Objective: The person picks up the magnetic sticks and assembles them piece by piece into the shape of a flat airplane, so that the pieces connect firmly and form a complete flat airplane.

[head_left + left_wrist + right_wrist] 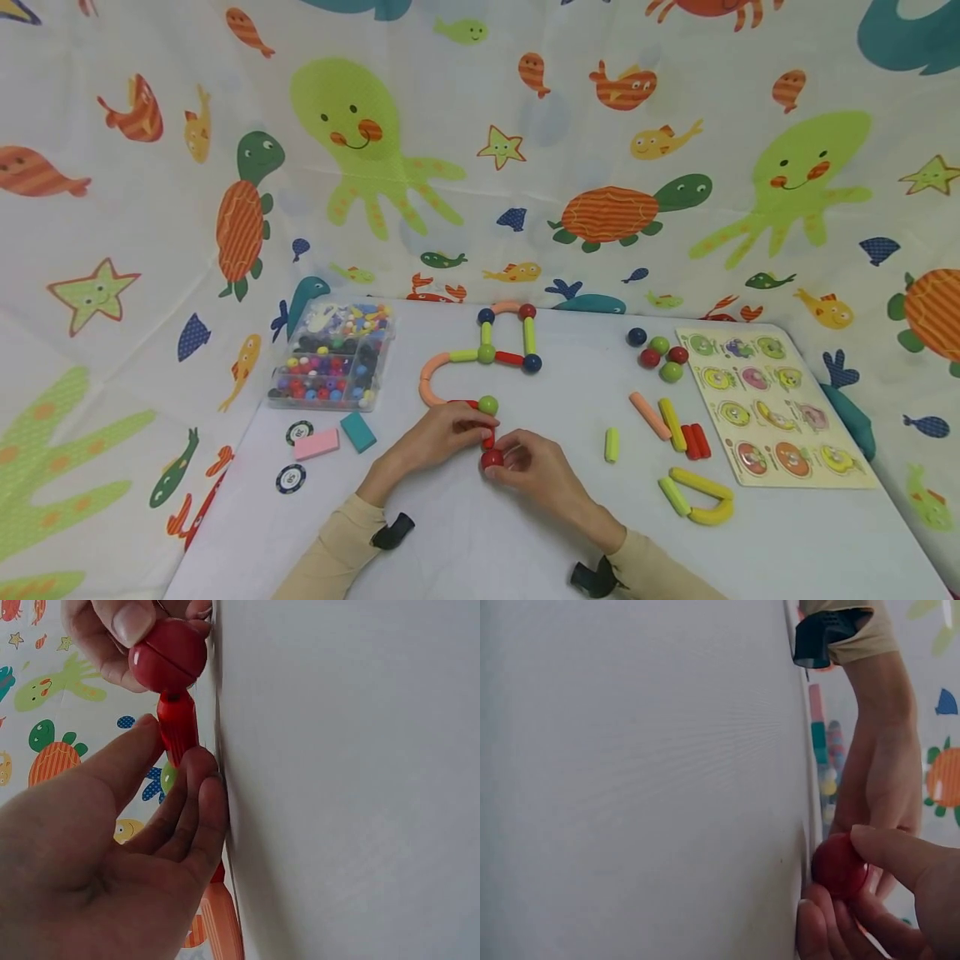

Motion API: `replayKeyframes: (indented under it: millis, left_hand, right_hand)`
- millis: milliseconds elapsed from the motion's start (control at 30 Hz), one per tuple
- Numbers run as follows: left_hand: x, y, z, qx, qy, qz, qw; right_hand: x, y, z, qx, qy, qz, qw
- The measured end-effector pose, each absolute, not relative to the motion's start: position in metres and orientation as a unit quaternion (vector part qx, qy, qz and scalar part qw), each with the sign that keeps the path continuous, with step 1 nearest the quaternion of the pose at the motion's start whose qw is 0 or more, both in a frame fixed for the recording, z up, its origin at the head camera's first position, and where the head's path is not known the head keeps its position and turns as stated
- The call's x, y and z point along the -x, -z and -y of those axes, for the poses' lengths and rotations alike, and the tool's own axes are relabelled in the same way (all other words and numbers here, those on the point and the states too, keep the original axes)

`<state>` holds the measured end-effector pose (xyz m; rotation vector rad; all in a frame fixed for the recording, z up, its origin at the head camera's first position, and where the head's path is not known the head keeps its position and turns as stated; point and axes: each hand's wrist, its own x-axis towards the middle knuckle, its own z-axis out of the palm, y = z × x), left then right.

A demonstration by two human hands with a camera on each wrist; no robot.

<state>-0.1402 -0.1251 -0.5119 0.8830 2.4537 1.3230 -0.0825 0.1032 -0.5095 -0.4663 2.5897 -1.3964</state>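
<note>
With the fingertips of my left hand (435,435) I pinch a short red rod (177,729). My right hand (546,471) grips a red ball (492,459) between thumb and fingers, and in the left wrist view the ball meets the end of that rod. Just beyond the rod lies a green ball (488,405), partly hidden by fingers in the left wrist view. From there a joined chain runs through a second red rod and a curved orange piece (427,383) to a closed loop of rods and balls around another green ball (487,354).
At left stand a compartment box of beads (330,358), a pink block (317,444), a teal block (358,432) and two chips (291,479). To the right are loose balls (671,372), several rods (649,416), curved yellow pieces (711,513) and a fruit puzzle board (813,468).
</note>
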Motion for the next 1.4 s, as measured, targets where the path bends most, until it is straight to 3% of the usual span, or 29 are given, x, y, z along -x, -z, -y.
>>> replayKeyframes:
  millis: [967,1200,1400]
  left_hand:
    - [0.133,0.509,0.131,-0.308,-0.453,-0.829,0.117]
    - [0.131,0.510,0.130,-0.307,-0.448,-0.829,0.134]
    - [0.132,0.510,0.129,-0.314,-0.448,-0.826,0.137]
  right_hand:
    - [0.081,0.508,-0.109,0.150,0.460,-0.871,0.083]
    - [0.078,0.499,-0.129,0.113,0.476,-0.871,0.047]
    - [0.082,0.490,-0.166,0.095,0.463,-0.880,-0.031]
